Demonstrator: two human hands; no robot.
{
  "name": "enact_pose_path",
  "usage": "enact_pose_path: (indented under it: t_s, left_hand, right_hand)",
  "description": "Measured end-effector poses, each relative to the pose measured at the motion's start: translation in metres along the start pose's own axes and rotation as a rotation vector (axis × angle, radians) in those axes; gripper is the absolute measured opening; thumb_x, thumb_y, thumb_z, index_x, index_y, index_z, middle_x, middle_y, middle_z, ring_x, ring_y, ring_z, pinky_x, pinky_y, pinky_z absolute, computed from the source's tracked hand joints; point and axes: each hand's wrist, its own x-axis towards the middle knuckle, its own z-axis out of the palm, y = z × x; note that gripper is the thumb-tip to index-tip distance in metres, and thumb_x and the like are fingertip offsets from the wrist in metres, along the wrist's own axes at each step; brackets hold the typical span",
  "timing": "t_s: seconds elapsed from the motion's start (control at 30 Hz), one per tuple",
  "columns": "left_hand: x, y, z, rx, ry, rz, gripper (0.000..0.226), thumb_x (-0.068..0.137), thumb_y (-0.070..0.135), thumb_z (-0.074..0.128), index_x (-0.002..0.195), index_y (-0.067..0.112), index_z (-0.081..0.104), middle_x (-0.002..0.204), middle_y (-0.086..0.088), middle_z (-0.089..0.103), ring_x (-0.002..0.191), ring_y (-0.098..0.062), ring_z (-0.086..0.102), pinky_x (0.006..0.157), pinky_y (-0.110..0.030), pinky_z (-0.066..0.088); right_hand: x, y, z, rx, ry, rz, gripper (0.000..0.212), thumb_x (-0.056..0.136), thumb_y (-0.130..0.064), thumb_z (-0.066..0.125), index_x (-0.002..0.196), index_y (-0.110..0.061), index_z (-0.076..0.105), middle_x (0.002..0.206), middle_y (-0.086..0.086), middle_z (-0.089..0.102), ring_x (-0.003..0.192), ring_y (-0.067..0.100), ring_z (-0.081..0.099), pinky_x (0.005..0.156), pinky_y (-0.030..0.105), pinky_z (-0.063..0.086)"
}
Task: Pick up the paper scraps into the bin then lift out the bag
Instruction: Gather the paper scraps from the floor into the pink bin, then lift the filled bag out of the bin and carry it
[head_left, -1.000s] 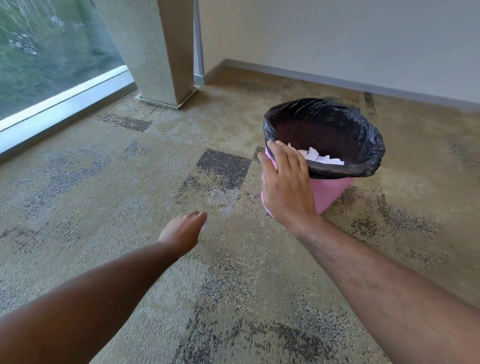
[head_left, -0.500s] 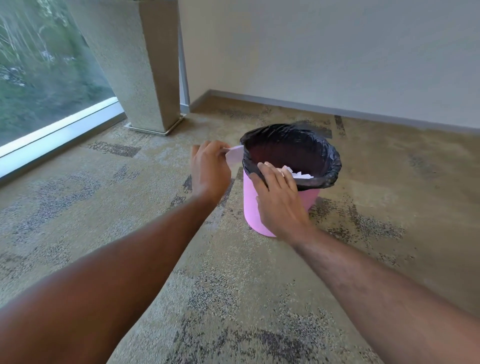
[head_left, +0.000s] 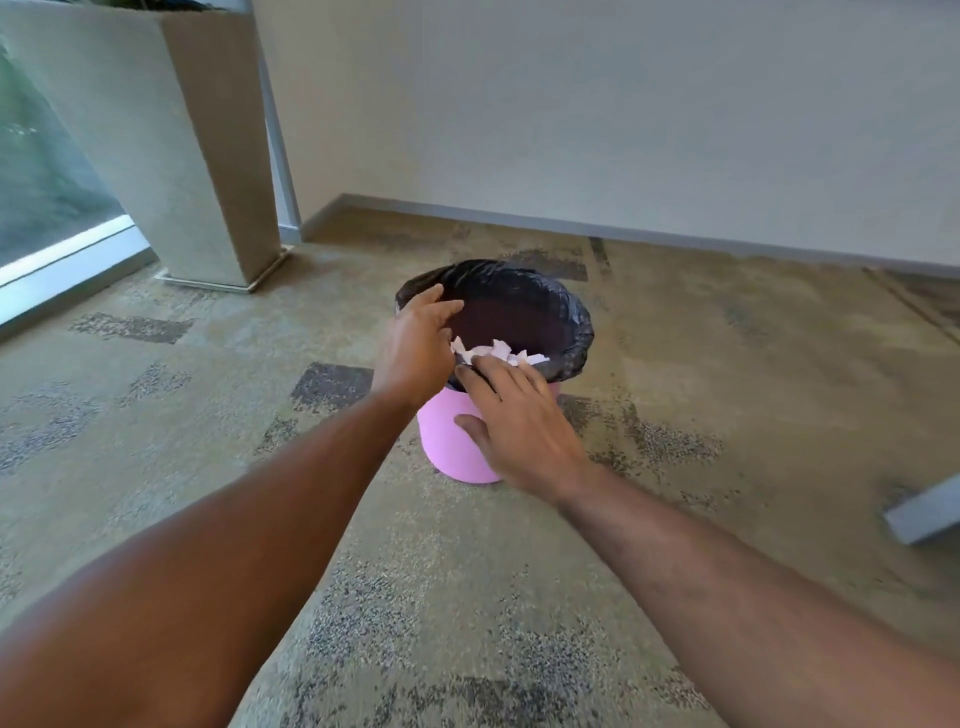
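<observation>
The pink bin (head_left: 451, 441) is stood on the carpet (head_left: 208, 415), lined with a black bag (head_left: 563, 322) — white paper scraps (head_left: 498, 353) are seen inside. The left hand (head_left: 418, 345) is held over the rim, fingers relaxed, nothing grasped. The right hand (head_left: 519, 423) is laid flat against the bin's near side — fingers extended.

Glossy crinkled bag (head_left: 524, 283), matt bin (head_left: 447, 441)

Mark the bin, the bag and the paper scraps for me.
bin (head_left: 447, 441), head view, on its bare pink side wall.
bag (head_left: 524, 280), head view, on the black rim folded over the far edge.
paper scraps (head_left: 493, 351), head view, on the white pile inside.
</observation>
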Motion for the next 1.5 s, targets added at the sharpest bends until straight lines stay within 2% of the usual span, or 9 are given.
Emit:
enact_pose_path:
  t_s: [0.2,0.3,0.43,0.6,0.8,0.93,1.03,1.27,1.5]
  left_hand:
    - [0.005,-0.009,-0.004,0.091,0.104,-0.112,0.051,0.091,-0.001,0.053,0.14,0.01,0.055,0.153,-0.005,0.045,0.139,-0.023,0.042,0.113,-0.031,0.032]
    - [0.012,-0.015,-0.008,0.046,0.1,-0.19,0.048,0.085,0.0,0.054,0.132,0.007,0.059,0.135,-0.008,0.057,0.122,-0.026,0.055,0.094,-0.029,0.045]
    - [0.02,-0.013,-0.011,-0.028,0.088,-0.315,0.029,0.075,0.005,0.06,0.101,0.013,0.069,0.093,-0.008,0.068,0.085,-0.028,0.063,0.065,-0.028,0.043]
    - [0.03,-0.018,-0.007,-0.15,0.044,-0.416,0.031,0.071,0.003,0.055,0.097,0.01,0.07,0.087,-0.009,0.07,0.082,-0.028,0.067,0.055,-0.03,0.049]
    - [0.046,-0.031,-0.001,-0.086,0.114,-0.403,0.031,0.077,-0.003,0.043,0.092,0.003,0.069,0.086,-0.015,0.07,0.085,-0.032,0.066,0.07,-0.045,0.058]
    - [0.057,-0.036,-0.001,-0.152,0.126,-0.482,0.031,0.075,-0.006,0.045,0.084,0.008,0.072,0.082,-0.012,0.071,0.08,-0.029,0.068,0.065,-0.041,0.059]
    - [0.057,-0.029,-0.01,-0.258,0.084,-0.607,0.032,0.065,-0.009,0.045,0.079,0.004,0.071,0.08,-0.017,0.073,0.071,-0.03,0.067,0.058,-0.039,0.058]
    - [0.036,0.004,-0.063,-0.356,-0.074,-0.885,0.024,0.063,-0.006,0.052,0.068,0.01,0.069,0.08,-0.019,0.074,0.076,-0.033,0.071,0.073,-0.055,0.061]
    - [0.021,0.075,-0.14,-0.403,-0.164,-0.99,0.03,0.079,-0.009,0.054,0.07,0.015,0.07,0.076,-0.012,0.073,0.071,-0.024,0.063,0.069,-0.04,0.055]
  right_hand:
    - [0.012,0.016,0.01,0.162,0.072,0.302,0.052,0.102,-0.046,0.032,0.134,-0.014,0.06,0.137,0.005,0.058,0.127,0.026,0.052,0.113,0.043,0.033]
    - [0.018,0.03,0.012,0.201,0.166,0.454,0.043,0.105,-0.037,0.039,0.122,-0.009,0.067,0.127,0.009,0.064,0.116,0.029,0.059,0.105,0.046,0.042]
    - [0.023,0.049,0.015,0.272,0.181,0.636,0.035,0.104,-0.022,0.044,0.125,-0.007,0.068,0.138,0.009,0.059,0.128,0.025,0.054,0.11,0.045,0.041]
    - [0.036,0.053,0.011,0.434,0.186,0.823,0.045,0.096,-0.009,0.045,0.139,-0.012,0.06,0.158,0.003,0.039,0.145,0.019,0.037,0.119,0.038,0.034]
    - [0.049,0.064,0.017,0.494,0.214,0.984,0.055,0.095,-0.005,0.044,0.149,-0.014,0.05,0.162,0.003,0.03,0.145,0.02,0.037,0.114,0.038,0.04]
    - [0.056,0.082,0.019,0.589,0.253,1.118,0.058,0.08,-0.012,0.044,0.132,-0.025,0.063,0.129,0.008,0.061,0.106,0.024,0.064,0.087,0.037,0.056]
    - [0.057,0.08,0.006,0.665,0.202,1.2,0.049,0.07,-0.007,0.044,0.11,-0.024,0.066,0.11,0.008,0.066,0.089,0.024,0.066,0.068,0.03,0.053]
    - [0.038,0.049,-0.067,0.673,0.01,1.261,0.054,0.061,-0.008,0.038,0.105,-0.03,0.061,0.114,0.009,0.064,0.097,0.026,0.065,0.081,0.038,0.059]
    - [0.04,0.019,-0.168,0.636,-0.146,1.296,0.051,0.076,-0.003,0.041,0.122,-0.015,0.06,0.124,0.012,0.053,0.1,0.029,0.062,0.091,0.038,0.056]
